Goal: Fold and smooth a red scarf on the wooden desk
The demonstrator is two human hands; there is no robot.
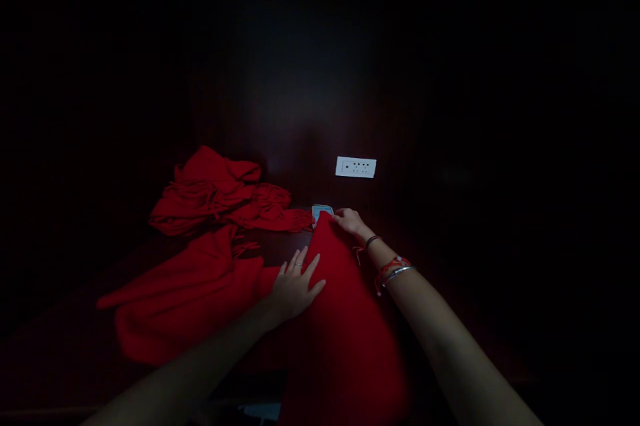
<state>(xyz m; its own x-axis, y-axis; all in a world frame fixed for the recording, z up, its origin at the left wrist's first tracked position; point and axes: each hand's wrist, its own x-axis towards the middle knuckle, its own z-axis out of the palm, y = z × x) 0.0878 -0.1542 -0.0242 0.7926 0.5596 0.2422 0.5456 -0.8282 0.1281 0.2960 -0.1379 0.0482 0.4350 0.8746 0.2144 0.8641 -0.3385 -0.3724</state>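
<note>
A long red cloth (350, 339) stretches over the dark surface and down toward the bottom of the view, with more of it spread out on the left. My left hand (296, 285) lies on this cloth with its fingers apart, a ring on one finger. At the cloth's far corner is my right hand (350, 221), its fingers closed together on the edge. A small pale object (323, 210) shows just behind that corner, partly covered. Bracelets circle my right wrist.
A crumpled heap of fringed red cloth (215, 196) lies at the back left. On the dark back panel is a white socket plate (356, 167). Much of the surroundings is too dark to make out.
</note>
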